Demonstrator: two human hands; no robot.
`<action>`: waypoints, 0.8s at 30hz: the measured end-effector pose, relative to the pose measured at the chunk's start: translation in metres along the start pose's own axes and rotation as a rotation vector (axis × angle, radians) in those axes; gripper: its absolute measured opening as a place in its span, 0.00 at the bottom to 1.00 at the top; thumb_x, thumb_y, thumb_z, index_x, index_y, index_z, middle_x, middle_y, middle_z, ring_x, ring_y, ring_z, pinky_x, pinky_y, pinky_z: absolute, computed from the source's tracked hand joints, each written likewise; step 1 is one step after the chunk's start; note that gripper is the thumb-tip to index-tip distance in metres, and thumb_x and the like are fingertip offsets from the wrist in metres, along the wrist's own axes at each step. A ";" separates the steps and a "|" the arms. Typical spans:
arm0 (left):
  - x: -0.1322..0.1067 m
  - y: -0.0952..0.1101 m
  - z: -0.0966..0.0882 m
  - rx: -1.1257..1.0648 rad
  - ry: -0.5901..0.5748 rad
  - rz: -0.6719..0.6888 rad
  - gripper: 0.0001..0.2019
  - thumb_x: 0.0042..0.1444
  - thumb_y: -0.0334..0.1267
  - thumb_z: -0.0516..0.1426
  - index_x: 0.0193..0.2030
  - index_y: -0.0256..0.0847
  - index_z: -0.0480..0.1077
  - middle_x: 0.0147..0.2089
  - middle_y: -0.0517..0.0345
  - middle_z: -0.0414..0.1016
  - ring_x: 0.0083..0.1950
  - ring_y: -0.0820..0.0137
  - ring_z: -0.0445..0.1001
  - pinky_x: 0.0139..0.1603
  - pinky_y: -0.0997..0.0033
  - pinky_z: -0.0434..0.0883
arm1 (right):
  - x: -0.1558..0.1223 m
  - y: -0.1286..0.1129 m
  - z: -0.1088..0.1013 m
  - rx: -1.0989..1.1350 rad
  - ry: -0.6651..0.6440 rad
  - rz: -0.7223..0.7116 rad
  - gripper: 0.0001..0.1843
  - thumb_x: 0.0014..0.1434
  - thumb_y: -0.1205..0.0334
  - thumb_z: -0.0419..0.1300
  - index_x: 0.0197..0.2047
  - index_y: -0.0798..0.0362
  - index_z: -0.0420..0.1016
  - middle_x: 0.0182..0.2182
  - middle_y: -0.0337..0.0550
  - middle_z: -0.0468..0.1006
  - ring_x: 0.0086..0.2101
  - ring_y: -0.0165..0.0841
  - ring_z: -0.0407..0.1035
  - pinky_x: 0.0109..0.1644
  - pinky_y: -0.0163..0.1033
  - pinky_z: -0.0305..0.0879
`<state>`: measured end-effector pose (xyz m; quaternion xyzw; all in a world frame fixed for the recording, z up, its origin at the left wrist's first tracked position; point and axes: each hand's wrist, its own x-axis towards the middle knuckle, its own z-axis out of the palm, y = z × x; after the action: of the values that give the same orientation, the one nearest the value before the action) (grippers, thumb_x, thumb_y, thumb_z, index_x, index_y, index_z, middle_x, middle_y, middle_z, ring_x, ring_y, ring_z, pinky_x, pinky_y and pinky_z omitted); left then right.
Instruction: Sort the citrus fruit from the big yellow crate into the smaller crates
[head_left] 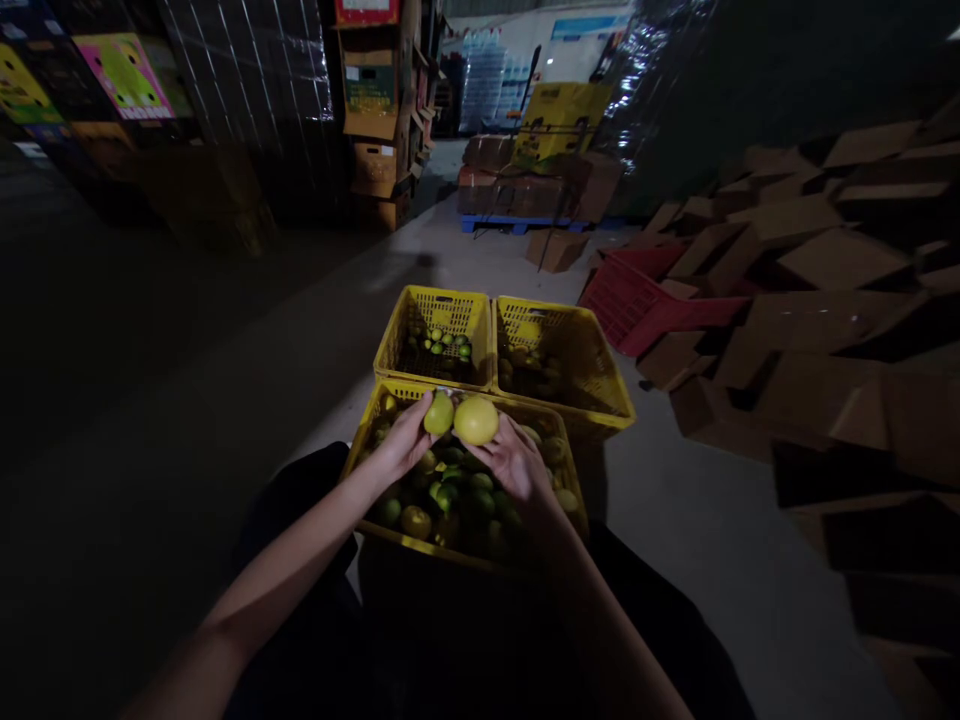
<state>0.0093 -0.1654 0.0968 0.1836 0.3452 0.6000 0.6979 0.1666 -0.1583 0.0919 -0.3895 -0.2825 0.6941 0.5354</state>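
Observation:
My left hand (pixel 405 440) is closed on a small yellow-green citrus fruit (pixel 439 413). Beside it, nearly touching, is a larger, rounder yellow citrus fruit (pixel 476 421), gripped in the fingers of my right hand (pixel 516 462). Both hands are above the front yellow crate (pixel 450 552), which holds many green and yellowish fruits (pixel 480 500). Behind it stand two more yellow crates. The back left crate (pixel 385 345) has several small green fruits (pixel 442 342) at its bottom; the back right crate (pixel 600 370) holds some dim yellowish ones (pixel 529 358).
Flattened and open cardboard boxes (pixel 840 310) pile up on the right, with a red crate (pixel 637 300) tipped among them. A blue pallet (pixel 510 222) carrying cartons stands farther back. Stacked boxes (pixel 373 120) and wrapped goods (pixel 255 90) line the back left. The lighting is dim.

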 end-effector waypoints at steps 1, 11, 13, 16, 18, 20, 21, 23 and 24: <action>-0.002 -0.001 0.002 0.010 -0.007 -0.005 0.11 0.60 0.39 0.59 0.44 0.34 0.75 0.48 0.46 0.78 0.53 0.63 0.75 0.56 0.66 0.72 | -0.001 0.002 0.002 -0.014 0.011 0.018 0.23 0.37 0.45 0.73 0.34 0.47 0.75 0.34 0.39 0.84 0.34 0.42 0.79 0.38 0.49 0.77; 0.000 -0.012 0.003 -0.066 0.122 -0.088 0.16 0.63 0.46 0.53 0.36 0.35 0.74 0.40 0.48 0.80 0.48 0.65 0.77 0.50 0.69 0.73 | -0.016 0.002 0.018 -0.317 0.033 0.134 0.27 0.46 0.33 0.62 0.31 0.52 0.74 0.20 0.43 0.78 0.26 0.40 0.76 0.20 0.38 0.72; 0.003 -0.014 -0.002 -0.087 0.146 -0.082 0.16 0.62 0.45 0.53 0.34 0.35 0.73 0.39 0.48 0.80 0.48 0.64 0.77 0.51 0.68 0.73 | -0.016 0.005 0.018 -0.361 0.014 0.142 0.29 0.46 0.31 0.61 0.30 0.52 0.75 0.18 0.43 0.77 0.24 0.40 0.75 0.18 0.38 0.70; 0.007 -0.017 -0.008 -0.103 0.157 -0.114 0.14 0.59 0.45 0.54 0.34 0.36 0.73 0.38 0.47 0.80 0.47 0.63 0.78 0.51 0.66 0.73 | -0.013 0.013 0.014 -0.368 -0.015 0.164 0.32 0.46 0.29 0.59 0.29 0.52 0.76 0.16 0.42 0.75 0.21 0.39 0.74 0.16 0.37 0.67; 0.007 -0.017 -0.010 -0.111 0.150 -0.143 0.13 0.57 0.45 0.55 0.33 0.36 0.73 0.38 0.47 0.80 0.46 0.62 0.78 0.50 0.66 0.74 | -0.010 0.019 0.012 -0.327 -0.015 0.195 0.33 0.46 0.28 0.57 0.30 0.52 0.76 0.15 0.41 0.74 0.19 0.38 0.72 0.14 0.36 0.64; 0.006 -0.017 -0.010 -0.119 0.131 -0.184 0.14 0.56 0.46 0.55 0.34 0.36 0.73 0.38 0.46 0.80 0.44 0.62 0.79 0.49 0.65 0.74 | -0.008 0.023 0.010 -0.272 -0.048 0.243 0.33 0.48 0.27 0.55 0.32 0.51 0.76 0.14 0.40 0.74 0.16 0.36 0.70 0.10 0.35 0.59; 0.005 -0.017 -0.010 -0.121 0.115 -0.206 0.14 0.55 0.46 0.55 0.34 0.35 0.73 0.38 0.46 0.80 0.44 0.61 0.79 0.48 0.65 0.74 | -0.008 0.023 0.010 -0.246 -0.082 0.278 0.33 0.48 0.27 0.54 0.33 0.51 0.76 0.14 0.40 0.74 0.15 0.36 0.70 0.09 0.34 0.56; 0.003 -0.017 -0.009 -0.124 0.082 -0.247 0.16 0.54 0.47 0.55 0.36 0.35 0.73 0.38 0.45 0.80 0.43 0.60 0.79 0.47 0.63 0.75 | -0.010 0.024 0.010 -0.200 -0.142 0.336 0.34 0.51 0.28 0.52 0.34 0.52 0.76 0.15 0.42 0.75 0.14 0.35 0.68 0.07 0.32 0.51; 0.002 -0.018 -0.009 -0.128 0.069 -0.263 0.17 0.54 0.48 0.55 0.37 0.34 0.74 0.38 0.45 0.80 0.43 0.59 0.79 0.47 0.63 0.75 | -0.011 0.023 0.011 -0.180 -0.154 0.351 0.34 0.52 0.29 0.51 0.35 0.53 0.77 0.15 0.43 0.76 0.14 0.34 0.68 0.06 0.32 0.49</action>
<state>0.0157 -0.1689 0.0784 0.0713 0.3512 0.5302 0.7684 0.1465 -0.1749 0.0816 -0.4247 -0.3114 0.7764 0.3461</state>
